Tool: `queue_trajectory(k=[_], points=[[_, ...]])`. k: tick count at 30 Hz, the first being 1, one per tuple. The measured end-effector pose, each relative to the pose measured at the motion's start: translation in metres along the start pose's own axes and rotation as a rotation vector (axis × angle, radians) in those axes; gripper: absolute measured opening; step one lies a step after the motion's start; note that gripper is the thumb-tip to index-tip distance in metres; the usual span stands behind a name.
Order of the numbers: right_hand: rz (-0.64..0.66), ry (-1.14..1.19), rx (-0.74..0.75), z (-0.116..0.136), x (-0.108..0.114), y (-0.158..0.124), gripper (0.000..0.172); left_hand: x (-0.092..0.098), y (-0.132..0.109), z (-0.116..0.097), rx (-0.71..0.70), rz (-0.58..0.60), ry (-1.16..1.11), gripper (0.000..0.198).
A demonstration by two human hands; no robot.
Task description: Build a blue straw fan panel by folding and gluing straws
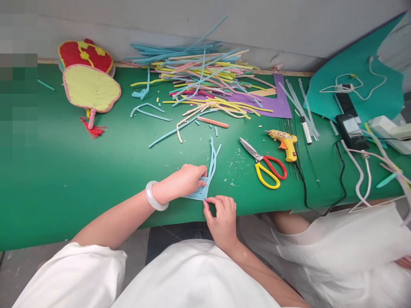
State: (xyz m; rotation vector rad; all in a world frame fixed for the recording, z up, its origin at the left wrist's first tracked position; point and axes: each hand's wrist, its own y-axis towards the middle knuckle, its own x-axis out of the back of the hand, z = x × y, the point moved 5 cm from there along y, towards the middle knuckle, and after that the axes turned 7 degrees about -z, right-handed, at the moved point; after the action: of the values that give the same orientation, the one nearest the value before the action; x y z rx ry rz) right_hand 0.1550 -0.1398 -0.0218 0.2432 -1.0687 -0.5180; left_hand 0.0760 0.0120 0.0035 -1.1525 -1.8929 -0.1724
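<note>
My left hand [184,182], with a pale bangle on its wrist, presses closed fingers on a bundle of light blue strips [207,179] lying at the near edge of the green table [80,171]. The strips fan upward toward the table's middle. My right hand [221,218] pinches the lower tip of the same bundle, where the strips come together. Both hands touch it at the table's front edge.
A heap of coloured strips [205,81] lies at the back on purple paper [279,102]. Red-and-yellow scissors [265,164] and a yellow glue gun [285,143] sit to the right. Woven fans [88,83] lie at back left. Another person in white [337,248] sits to the right.
</note>
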Motion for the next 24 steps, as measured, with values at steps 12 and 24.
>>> queue_trajectory(k=[12, 24], points=[[-0.030, -0.026, 0.010, -0.0006, -0.0032, -0.0010, 0.006, -0.0008, -0.0015, -0.0018, -0.008, 0.001, 0.033, 0.003], [-0.037, -0.018, 0.004, -0.0012, -0.0035, -0.0012, 0.007, -0.0013, -0.0005, -0.0008, -0.076, -0.036, 0.154, 0.005]])
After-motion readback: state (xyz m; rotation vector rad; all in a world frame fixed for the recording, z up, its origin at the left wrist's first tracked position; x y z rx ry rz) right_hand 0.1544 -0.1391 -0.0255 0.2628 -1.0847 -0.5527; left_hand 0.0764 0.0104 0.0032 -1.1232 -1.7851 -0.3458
